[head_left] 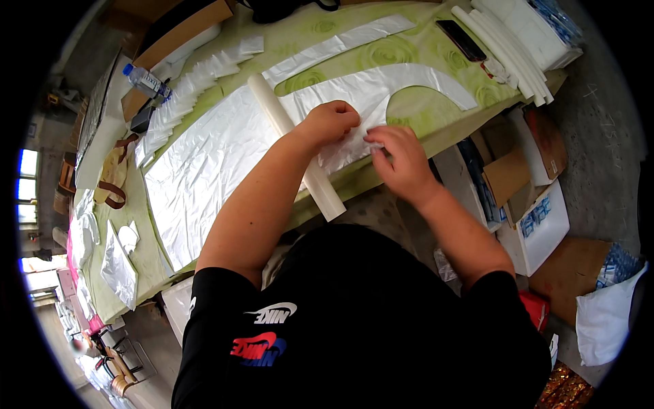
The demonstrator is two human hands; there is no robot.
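Note:
A thin white plastic apron [211,163] lies spread over the table, its curved strap end reaching to the right. Across it rests a white tube [323,192], passing beneath my left forearm and jutting over the near table edge. My left hand [332,123] is closed, its fingers pinching the apron's film near the curved cutout. Just to its right is my right hand [403,160], thumb and fingers apart and bent toward the film's edge. Nothing shows between those fingers. The film under both hands is partly hidden.
The table has a green patterned cloth [327,27]. Folded clear plastic packets [184,99] line its far left, beside a water bottle [146,82]. A phone [460,41] and white rolls [507,58] lie at the far right. Cardboard boxes [511,176] stand below on the right.

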